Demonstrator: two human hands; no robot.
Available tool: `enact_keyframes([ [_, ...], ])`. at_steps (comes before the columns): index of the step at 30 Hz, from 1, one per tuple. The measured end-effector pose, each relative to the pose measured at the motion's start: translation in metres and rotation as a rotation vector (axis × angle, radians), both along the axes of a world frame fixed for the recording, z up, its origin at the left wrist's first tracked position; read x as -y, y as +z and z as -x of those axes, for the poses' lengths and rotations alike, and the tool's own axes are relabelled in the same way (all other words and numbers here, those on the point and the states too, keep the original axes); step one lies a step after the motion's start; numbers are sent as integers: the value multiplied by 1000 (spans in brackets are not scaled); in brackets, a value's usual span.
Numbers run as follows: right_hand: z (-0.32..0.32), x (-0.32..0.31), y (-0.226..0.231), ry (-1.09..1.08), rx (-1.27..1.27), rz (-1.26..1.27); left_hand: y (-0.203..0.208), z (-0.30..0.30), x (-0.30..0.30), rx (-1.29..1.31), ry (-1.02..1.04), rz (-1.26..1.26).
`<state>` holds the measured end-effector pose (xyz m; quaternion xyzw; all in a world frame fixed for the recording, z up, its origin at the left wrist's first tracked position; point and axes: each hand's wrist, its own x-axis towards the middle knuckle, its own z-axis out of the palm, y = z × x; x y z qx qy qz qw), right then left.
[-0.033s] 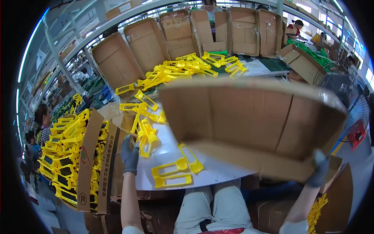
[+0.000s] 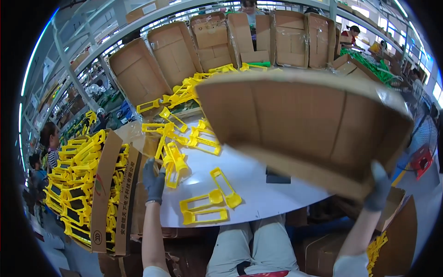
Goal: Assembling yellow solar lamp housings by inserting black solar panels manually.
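My right hand [image 2: 378,188], in a grey glove, grips the near right corner of a large cardboard box [image 2: 295,124]. The box is tilted up over the table's right side, its hollow inside facing me, and blurred by motion. My left hand [image 2: 153,183], also gloved, is at the table's left edge with its fingers apart and nothing visible in them. Just beside it lie several yellow plastic frames [image 2: 174,161], loosely piled. Two more yellow frames [image 2: 204,214] lie together at the near edge, one across the other. A flat dark rectangular piece [image 2: 278,178] shows below the box.
On the left stands a carton [image 2: 105,194] heaped with yellow frames [image 2: 76,184]. Open cardboard boxes [image 2: 174,51] line the table's far side. At the right are a fan [image 2: 417,117] and a box of green parts [image 2: 369,64]. Other people work farther off.
The tilted box has risen and moved away from me, uncovering more white tabletop, the dark piece and some yellow frames. My right hand went up with it; the left has hardly moved.
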<state>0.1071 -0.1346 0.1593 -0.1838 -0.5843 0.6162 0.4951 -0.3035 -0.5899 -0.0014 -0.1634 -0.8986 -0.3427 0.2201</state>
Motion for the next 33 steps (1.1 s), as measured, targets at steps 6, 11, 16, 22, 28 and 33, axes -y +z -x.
enact_keyframes([
  [6, 282, -9, 95, -410, -115, -1397, -7, 76, -47, -247, 208, 358],
  [11, 446, 5, 48, -317, -43, -1718, 7, 83, -72, -63, 383, 499],
  [16, 469, 34, 10, -168, -27, -1783, -13, 84, -74, -144, 176, 483],
  [22, 384, 53, -3, 75, 63, -1707, -35, 91, -78, 10, 142, 316],
  [28, 285, 64, 17, 147, 76, -1664, -45, 77, -75, -114, 48, 304],
  [33, 240, 44, 44, 37, -17, -1613, -48, 73, -65, -190, 22, 286],
])
